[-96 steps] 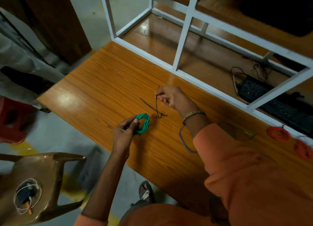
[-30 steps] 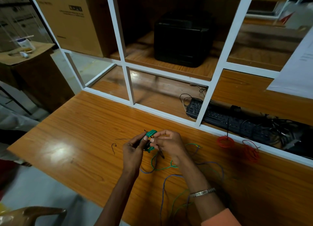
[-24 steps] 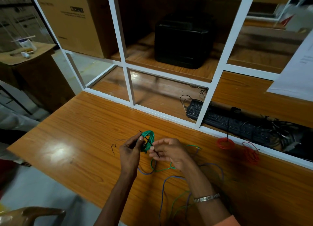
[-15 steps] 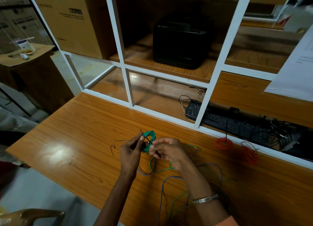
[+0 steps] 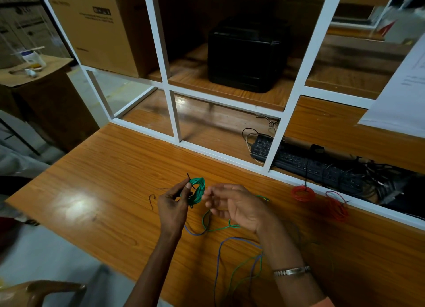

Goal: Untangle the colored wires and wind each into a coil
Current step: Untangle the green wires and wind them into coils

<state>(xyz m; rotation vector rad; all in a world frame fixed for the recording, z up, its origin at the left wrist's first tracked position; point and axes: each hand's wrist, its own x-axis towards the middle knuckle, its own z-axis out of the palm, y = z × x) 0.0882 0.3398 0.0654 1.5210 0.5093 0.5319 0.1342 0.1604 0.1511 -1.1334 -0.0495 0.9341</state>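
My left hand [image 5: 173, 205] pinches the green coil [image 5: 196, 191] above the bench [image 5: 96, 180]; my right hand [image 5: 236, 205], at its 3 o'clock, hangs released (loose wires [image 5: 232, 258] trail at 6).

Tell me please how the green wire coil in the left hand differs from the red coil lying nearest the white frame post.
The green coil is held up above the table, pinched by the left hand; the red coil lies flat on the table, untouched. The green coil looks thicker and bunched; the red coil is a flatter, open ring. A black tie stands upright from the red coil; a thin dark tie sticks out of the green one. Both are wound wire.
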